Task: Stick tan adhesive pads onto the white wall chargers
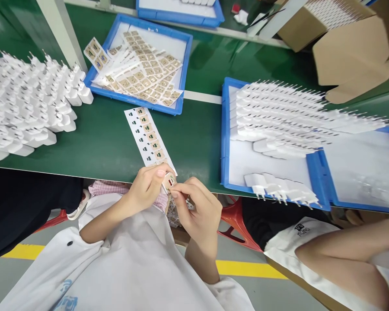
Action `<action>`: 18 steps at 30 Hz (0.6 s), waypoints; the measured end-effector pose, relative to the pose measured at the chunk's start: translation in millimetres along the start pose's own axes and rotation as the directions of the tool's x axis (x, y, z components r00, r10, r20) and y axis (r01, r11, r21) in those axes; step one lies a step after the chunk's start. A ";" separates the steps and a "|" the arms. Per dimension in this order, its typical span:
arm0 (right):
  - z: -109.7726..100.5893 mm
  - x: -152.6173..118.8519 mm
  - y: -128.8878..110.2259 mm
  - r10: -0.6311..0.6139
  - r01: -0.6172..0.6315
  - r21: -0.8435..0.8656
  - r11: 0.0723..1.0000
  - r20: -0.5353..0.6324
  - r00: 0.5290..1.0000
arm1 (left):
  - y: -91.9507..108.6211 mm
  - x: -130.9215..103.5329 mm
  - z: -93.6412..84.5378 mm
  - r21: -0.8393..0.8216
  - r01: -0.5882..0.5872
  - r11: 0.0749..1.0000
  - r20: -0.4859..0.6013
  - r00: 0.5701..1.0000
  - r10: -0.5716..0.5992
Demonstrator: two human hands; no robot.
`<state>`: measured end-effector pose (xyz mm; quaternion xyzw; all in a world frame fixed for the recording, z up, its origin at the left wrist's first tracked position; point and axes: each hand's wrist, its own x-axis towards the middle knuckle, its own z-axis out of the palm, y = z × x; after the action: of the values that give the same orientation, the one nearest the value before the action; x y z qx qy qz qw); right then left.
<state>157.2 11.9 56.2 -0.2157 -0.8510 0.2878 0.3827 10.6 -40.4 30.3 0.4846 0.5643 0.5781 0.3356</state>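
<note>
Just over the bench's front edge, my left hand (147,185) is closed around a small white plug charger (169,181). Its end face is toward me, beige with a red port slot. My right hand (197,207) has thumb and index finger pinched together at the lower right edge of that face; whether a sticker edge is between them I cannot tell. Directly beyond my left hand lies a white sticker sheet (151,138) on the green bench, with a column of beige labels with dark cutouts. My left fingers cover its near end.
Many white chargers (26,103) stand prongs-up at left. A blue tray (186,65) holds more sticker sheets. Another blue tray (225,129) at right holds rows of chargers. An open cardboard box (350,56) is at far right. A co-worker's arm (340,246) is at lower right.
</note>
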 end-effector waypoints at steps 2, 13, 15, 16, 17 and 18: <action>-0.6 -0.7 -1.7 0.051 -0.051 0.026 0.998 0.010 0.999 | -0.4 -0.3 0.3 -0.018 -0.025 1.000 0.009 1.000 0.025; -0.7 -33.7 56.1 0.354 -0.387 0.036 0.921 -0.488 0.798 | -12.4 -5.0 6.6 -0.149 -0.120 0.982 0.034 0.991 0.126; -4.1 -69.2 92.2 0.394 -0.528 -0.059 0.847 -0.597 0.699 | -15.5 -3.7 7.1 -0.189 -0.121 0.974 0.001 0.992 0.124; -5.2 -88.6 108.9 0.479 -0.654 -0.143 0.743 -0.569 0.669 | -16.5 -2.7 7.4 -0.206 -0.123 0.971 -0.012 0.992 0.123; -5.4 -107.4 123.3 0.545 -0.708 -0.171 0.685 -0.525 0.654 | -17.1 -1.8 7.8 -0.222 -0.123 0.967 -0.026 0.992 0.121; -4.6 -124.5 134.7 0.594 -0.738 -0.191 0.647 -0.481 0.645 | -17.3 -0.9 8.6 -0.238 -0.124 0.963 -0.036 0.992 0.118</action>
<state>257.0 40.1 -95.2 -0.6380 -0.6550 0.1974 0.3535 16.1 -36.0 12.3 0.4679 0.4632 0.6665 0.3497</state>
